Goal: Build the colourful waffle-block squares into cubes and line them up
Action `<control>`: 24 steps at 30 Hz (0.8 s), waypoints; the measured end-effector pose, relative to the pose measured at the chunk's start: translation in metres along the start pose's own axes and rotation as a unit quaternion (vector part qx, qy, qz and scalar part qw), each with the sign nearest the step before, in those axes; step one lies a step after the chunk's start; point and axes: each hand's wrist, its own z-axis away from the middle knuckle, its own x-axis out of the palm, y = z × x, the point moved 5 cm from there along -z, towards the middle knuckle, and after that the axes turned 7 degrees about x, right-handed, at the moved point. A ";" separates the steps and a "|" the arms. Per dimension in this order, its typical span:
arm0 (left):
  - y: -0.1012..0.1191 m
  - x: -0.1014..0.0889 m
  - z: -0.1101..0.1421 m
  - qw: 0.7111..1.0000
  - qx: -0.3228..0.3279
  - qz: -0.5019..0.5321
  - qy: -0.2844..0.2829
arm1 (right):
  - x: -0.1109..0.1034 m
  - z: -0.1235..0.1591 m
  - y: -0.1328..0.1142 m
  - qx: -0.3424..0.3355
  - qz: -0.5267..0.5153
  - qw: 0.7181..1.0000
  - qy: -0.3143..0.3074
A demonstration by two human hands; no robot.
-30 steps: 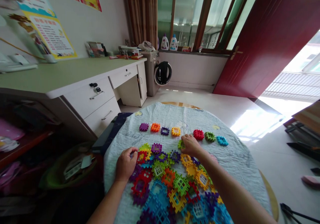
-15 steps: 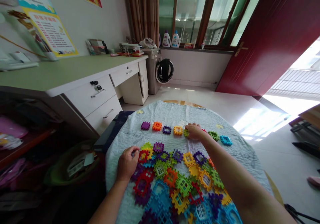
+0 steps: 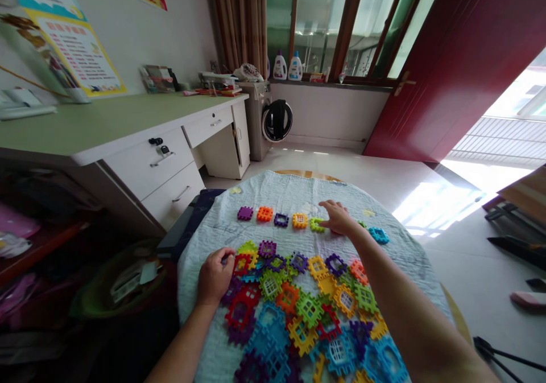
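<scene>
- Head view, the only one: my right hand (image 3: 339, 218) is over the row of blocks, fingers spread apart, gripping nothing that I can see, just beside the light green block (image 3: 317, 224); can't tell if the thumb touches it.
- Green block lies flat on the cloth (image 3: 260, 194) over the round surface (image 3: 309, 174), next to the yellow block (image 3: 300, 220); blue block (image 3: 379, 235) at the row's right end.
- Left hand (image 3: 215, 278) is curled beside the heap of blocks (image 3: 303, 314), near the red block (image 3: 242, 264); can't tell if anything is inside.
- Handling, my guess: light, stiff plastic, a bit slick, not very fragile. Best hold: thumb and finger on two opposite toothed edges, off the thin middle.
- Heap blocks overlap, so lifting one might drag neighbours; soft cloth could bunch if pushed.
</scene>
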 end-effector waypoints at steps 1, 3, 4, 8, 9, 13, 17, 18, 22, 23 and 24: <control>0.000 0.000 0.000 1.000 0.000 -0.001 -0.001 | -0.006 0.007 0.008 0.012 -0.021 0.999 0.025; -0.001 0.001 0.001 1.000 0.001 -0.003 -0.003 | -0.014 0.020 0.021 0.028 -0.049 0.997 0.058; -0.001 0.001 0.001 1.000 0.002 -0.004 -0.003 | -0.014 0.025 0.024 0.032 -0.047 0.997 0.060; 0.000 0.001 0.001 1.000 0.008 -0.009 -0.002 | -0.003 0.028 0.012 0.016 0.002 1.000 0.019; 0.000 0.001 0.001 1.000 0.008 -0.010 -0.002 | 0.001 0.024 0.006 0.010 0.007 1.000 0.012; 0.000 0.000 0.001 1.000 0.006 -0.009 -0.005 | 0.014 0.006 -0.017 -0.001 0.029 0.999 -0.016; 0.001 -0.001 0.001 1.000 0.001 -0.007 -0.007 | 0.024 -0.008 -0.026 -0.004 0.048 0.998 -0.046; 0.002 -0.001 0.001 1.000 0.000 -0.006 -0.008 | 0.025 -0.010 -0.027 -0.005 0.051 0.997 -0.051; 0.001 0.000 0.001 1.000 -0.005 -0.003 -0.005 | 0.028 -0.014 -0.029 -0.012 0.060 0.996 -0.062; 0.000 0.000 0.001 1.000 -0.005 -0.003 -0.004 | 0.028 -0.014 -0.029 -0.013 0.061 0.996 -0.063; -0.001 0.001 0.001 1.000 -0.006 -0.003 -0.004 | 0.028 -0.013 -0.029 -0.014 0.062 0.996 -0.063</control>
